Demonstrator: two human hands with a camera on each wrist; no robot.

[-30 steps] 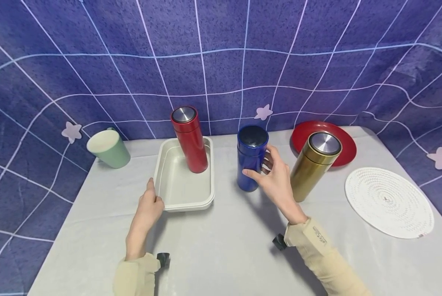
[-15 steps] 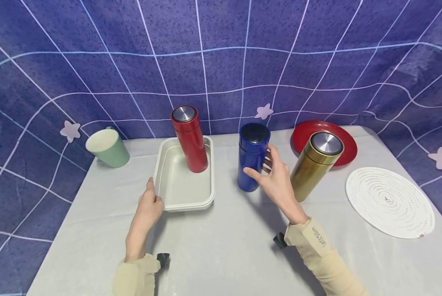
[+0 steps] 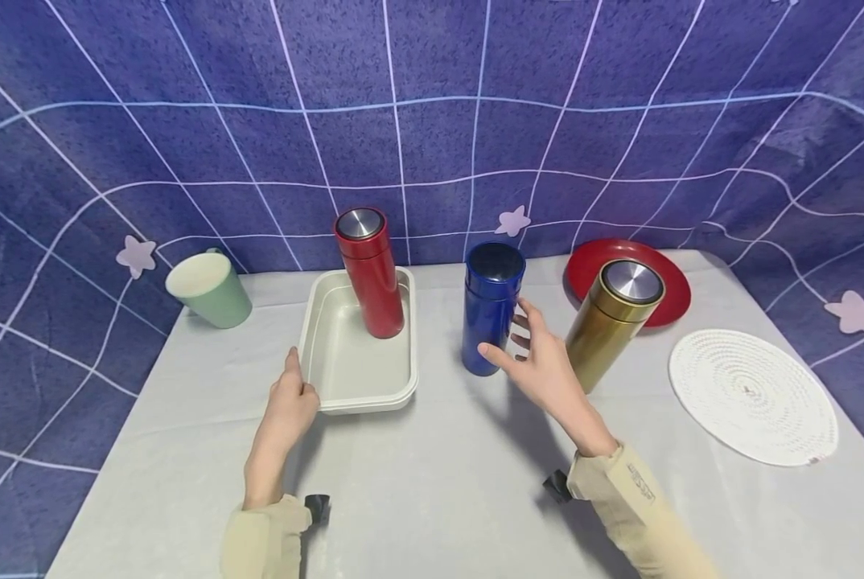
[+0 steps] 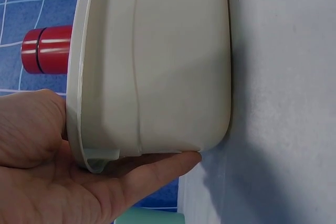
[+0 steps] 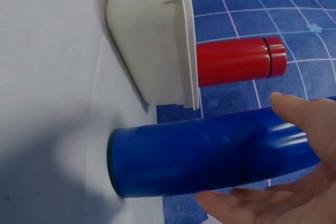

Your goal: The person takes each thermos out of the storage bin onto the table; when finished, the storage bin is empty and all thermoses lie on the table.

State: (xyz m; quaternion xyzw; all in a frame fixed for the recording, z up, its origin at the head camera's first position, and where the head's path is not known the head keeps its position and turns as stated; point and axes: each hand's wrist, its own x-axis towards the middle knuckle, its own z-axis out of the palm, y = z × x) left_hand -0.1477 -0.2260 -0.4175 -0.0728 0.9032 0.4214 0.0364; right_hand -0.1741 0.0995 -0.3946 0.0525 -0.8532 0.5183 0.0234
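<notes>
My left hand holds the left rim of a cream rectangular plastic tub. In the left wrist view its thumb is at the rim and a finger lies along the outer wall. Inside the tub a red thermos with a silver-topped lid stands upright. A blue thermos with a dark top stands on the table to the tub's right. Close around its right side is my right hand, thumb and fingers spread, with a gap visible below the bottle in the right wrist view.
A gold thermos stands just right of my right hand, in front of a red plate. Farther right lies a round white woven mat. A green mug is at the back left, and a blue gridded cloth hangs behind.
My right hand has loosened from the blue thermos and drawn slightly back toward the lower right. The thermos stays standing. My left hand and the tub have hardly moved.
</notes>
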